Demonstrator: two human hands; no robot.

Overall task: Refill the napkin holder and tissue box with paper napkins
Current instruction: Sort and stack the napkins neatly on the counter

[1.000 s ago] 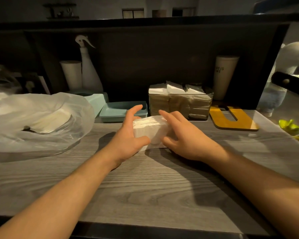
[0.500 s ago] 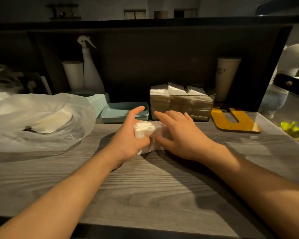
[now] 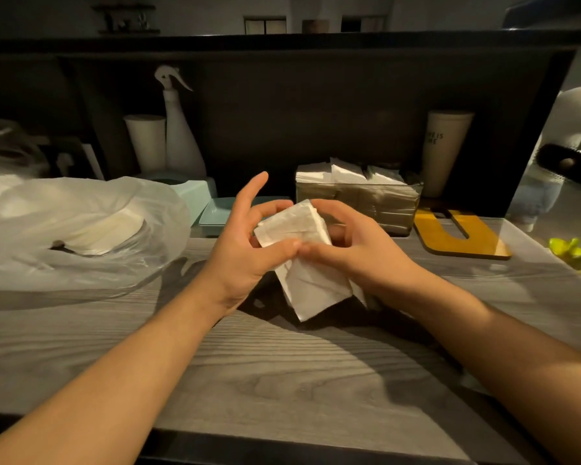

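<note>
Grey wood-grain covers the bench (image 3: 282, 374), which runs back to a dark shelf wall in dim, warm light. Both bare forearms reach in from the lower corners and meet near the middle, raised a little above the surface.

The left hand (image 3: 249, 250) is turned palm inward, its thumb pressed across the front of a stack of white paper napkins (image 3: 302, 260), its index finger pointing up and free, and the other fingers curled behind the stack. The right hand (image 3: 353, 250) faces it, its fingers arched over the top corner of the napkins and its thumb meeting the left thumb on the front face. So both hands have hold of the stack, which is tilted, its lower corner hanging just over the bench; whether it touches the wood I cannot tell.

Behind the hands, against the back wall, stands a clear napkin holder (image 3: 359, 199) with folded white napkins in it. Left of that lies a shallow teal tray (image 3: 215, 213), with a teal box (image 3: 195, 193) beside it. A loose clear plastic bag (image 3: 81, 229) holding white paper sits at the far left. Further back stand a white spray bottle (image 3: 178, 129) and a pale cup (image 3: 446, 149); a yellow board (image 3: 463, 236) lies flat at the right.
</note>
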